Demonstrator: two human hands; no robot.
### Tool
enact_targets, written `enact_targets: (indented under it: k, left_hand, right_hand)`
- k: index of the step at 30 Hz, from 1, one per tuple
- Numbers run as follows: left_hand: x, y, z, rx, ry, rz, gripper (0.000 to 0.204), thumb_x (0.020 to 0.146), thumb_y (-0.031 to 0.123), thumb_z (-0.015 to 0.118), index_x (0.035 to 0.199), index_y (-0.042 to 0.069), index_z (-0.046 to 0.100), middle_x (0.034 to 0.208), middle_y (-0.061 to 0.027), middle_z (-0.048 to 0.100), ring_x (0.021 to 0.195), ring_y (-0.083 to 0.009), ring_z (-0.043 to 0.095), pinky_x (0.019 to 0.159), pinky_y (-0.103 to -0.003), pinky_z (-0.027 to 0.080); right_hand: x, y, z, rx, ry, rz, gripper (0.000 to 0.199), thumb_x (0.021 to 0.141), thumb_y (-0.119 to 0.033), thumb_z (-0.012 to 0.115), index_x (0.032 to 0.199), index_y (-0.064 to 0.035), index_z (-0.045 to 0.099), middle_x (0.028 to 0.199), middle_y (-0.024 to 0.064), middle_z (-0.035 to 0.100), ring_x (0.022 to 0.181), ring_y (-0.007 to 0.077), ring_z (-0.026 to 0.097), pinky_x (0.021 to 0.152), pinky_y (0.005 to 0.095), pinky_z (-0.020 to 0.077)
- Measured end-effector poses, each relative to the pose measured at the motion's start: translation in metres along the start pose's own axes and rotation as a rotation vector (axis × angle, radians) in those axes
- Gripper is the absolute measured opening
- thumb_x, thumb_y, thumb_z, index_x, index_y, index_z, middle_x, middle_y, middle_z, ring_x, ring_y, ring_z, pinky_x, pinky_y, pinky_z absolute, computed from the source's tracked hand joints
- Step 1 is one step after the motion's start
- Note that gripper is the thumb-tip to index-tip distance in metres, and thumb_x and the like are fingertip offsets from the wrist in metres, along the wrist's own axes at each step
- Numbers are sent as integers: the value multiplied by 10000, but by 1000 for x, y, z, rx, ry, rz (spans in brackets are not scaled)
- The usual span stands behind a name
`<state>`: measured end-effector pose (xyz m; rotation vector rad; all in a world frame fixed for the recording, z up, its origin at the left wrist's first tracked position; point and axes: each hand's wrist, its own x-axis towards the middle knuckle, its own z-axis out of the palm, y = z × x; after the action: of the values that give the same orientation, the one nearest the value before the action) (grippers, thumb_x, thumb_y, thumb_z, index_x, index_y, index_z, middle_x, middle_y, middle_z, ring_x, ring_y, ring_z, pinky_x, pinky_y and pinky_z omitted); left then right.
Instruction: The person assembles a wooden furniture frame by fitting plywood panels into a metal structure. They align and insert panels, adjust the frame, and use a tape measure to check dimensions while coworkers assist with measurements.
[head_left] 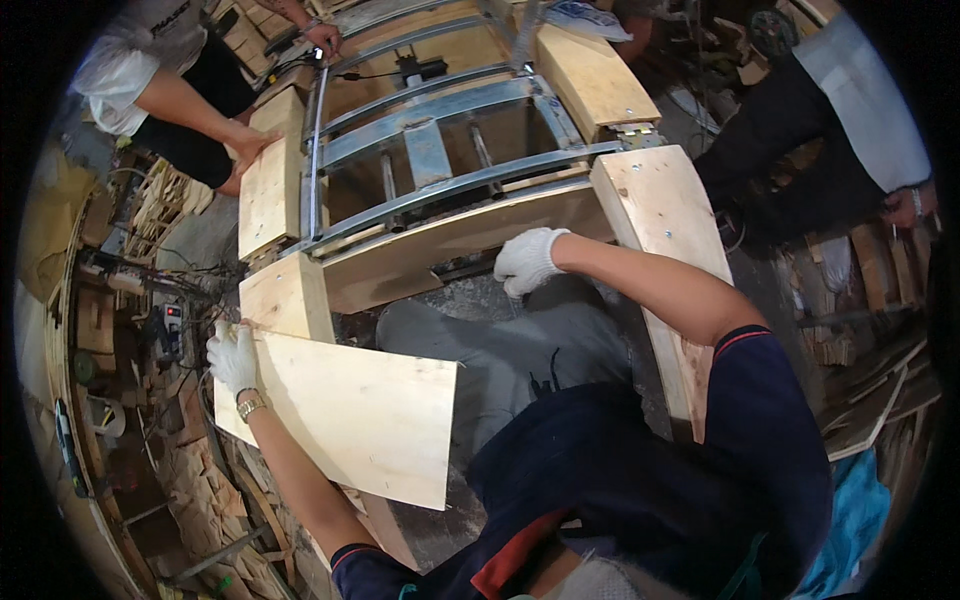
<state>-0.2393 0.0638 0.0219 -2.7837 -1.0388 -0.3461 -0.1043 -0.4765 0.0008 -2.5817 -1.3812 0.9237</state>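
My left hand (232,358), in a white knitted glove, grips the upper left corner of a pale plywood board (350,420). The board lies tilted beside my left thigh, over the near end of a padded-looking wooden side rail (287,295). My right hand (528,262), gloved too, hangs above my knee with its fingers curled in; whether anything is inside them is hidden. Just beyond it runs the plywood front panel (480,240) of a frame. Behind that panel spans a metal slatted frame (430,150) with blue-grey crossbars.
At the far left another person's hand (250,150) rests on a wooden side rail (270,190). Someone else stands at the right, by the right-hand wooden rail (665,215). Wood scraps (215,480) litter the left floor, and more boards (880,400) lie at the right.
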Motion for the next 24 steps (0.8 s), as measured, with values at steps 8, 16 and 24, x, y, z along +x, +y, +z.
enact_targets:
  k: [8,16,24]
  left_hand:
    - [4,-2,2,8,-17,14,661,944,637,502,1446,208,537,1352,-238,569,1235,-453,541,1002,-592,438]
    - [9,-8,7,14,-15,37,652,965,667,468,1431,216,534,1341,-260,569,1227,-468,543,1000,-590,435]
    - [9,-8,7,28,-26,24,640,970,673,465,1413,216,531,1329,-255,570,1218,-469,543,996,-582,432]
  right_hand:
    - [2,1,-2,12,-18,2,317,802,-311,601,937,-70,755,918,210,735,905,419,707,787,543,538]
    - [-1,1,0,24,13,3,313,788,-304,612,938,-81,772,880,196,742,864,402,716,781,527,548]
    - [-4,-2,-3,18,15,19,306,775,-281,605,933,-84,779,869,180,746,858,376,724,762,513,553]
